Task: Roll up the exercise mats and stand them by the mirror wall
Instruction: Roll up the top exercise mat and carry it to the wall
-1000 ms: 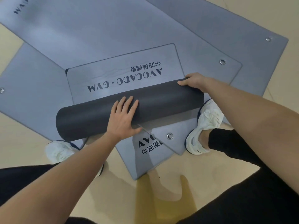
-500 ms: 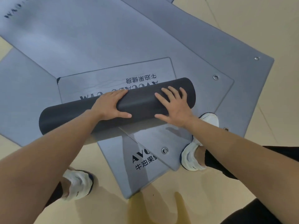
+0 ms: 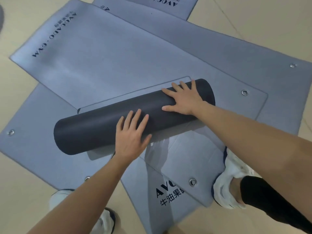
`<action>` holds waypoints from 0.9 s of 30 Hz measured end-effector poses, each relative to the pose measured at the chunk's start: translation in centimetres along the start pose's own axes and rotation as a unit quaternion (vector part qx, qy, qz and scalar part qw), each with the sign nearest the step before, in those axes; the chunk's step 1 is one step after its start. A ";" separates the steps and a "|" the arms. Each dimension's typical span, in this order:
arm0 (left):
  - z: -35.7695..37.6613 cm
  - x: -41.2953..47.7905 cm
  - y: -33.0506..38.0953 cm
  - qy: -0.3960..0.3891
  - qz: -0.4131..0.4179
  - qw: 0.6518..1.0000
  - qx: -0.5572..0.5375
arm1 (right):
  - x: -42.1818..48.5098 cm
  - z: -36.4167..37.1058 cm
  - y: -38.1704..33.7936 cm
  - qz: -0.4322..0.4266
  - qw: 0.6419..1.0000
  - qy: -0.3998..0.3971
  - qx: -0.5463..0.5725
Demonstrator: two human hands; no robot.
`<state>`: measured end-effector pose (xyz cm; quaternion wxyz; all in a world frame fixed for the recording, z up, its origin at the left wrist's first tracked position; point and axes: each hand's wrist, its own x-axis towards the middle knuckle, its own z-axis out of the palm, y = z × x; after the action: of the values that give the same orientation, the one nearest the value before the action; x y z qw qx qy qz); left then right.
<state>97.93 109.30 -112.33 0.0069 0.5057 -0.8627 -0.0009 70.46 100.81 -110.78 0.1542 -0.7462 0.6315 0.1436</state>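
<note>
A dark grey rolled mat point(image 3: 94, 130) lies across the middle of the pile, with only a narrow strip of its flat end point(image 3: 135, 93) showing beyond the roll. My left hand point(image 3: 130, 134) presses flat on the roll near its middle, fingers spread. My right hand point(image 3: 183, 98) presses flat on the roll's right part, fingers spread over the top. Under the roll several flat grey mats lie overlapped at angles, the largest point(image 3: 104, 53) printed AVOCADO GYM.
Beige floor point(image 3: 253, 22) surrounds the pile. My white shoes stand at the near edge, the right one point(image 3: 231, 179) on a mat corner, the left point(image 3: 104, 222) on bare floor. Metal eyelets point(image 3: 244, 92) mark mat corners. No mirror wall is in view.
The roll has moved forward over the printed end of its mat, covering the lettering. My hands shifted along the top of the roll, both now flat with spread fingers.
</note>
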 end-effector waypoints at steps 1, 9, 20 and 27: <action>0.2 0.4 0.3 -0.031 -0.011 0.999 0.012 | 0.5 -0.6 0.0 0.029 1.000 0.001 0.000; 1.1 6.1 -2.4 -0.079 -0.027 0.997 0.003 | -3.2 4.9 2.7 0.144 0.939 0.279 0.143; -0.8 13.3 -5.8 -0.062 -0.033 0.998 0.001 | -0.4 3.2 6.2 0.173 0.850 0.182 0.463; 0.6 8.2 0.9 0.051 -0.072 0.993 -0.075 | -0.8 0.0 4.2 0.200 0.872 0.137 0.425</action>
<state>93.09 102.57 -112.86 0.0889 0.5637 -0.8202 -0.0402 66.17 100.92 -110.65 0.3370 -0.4788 0.7817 -0.2147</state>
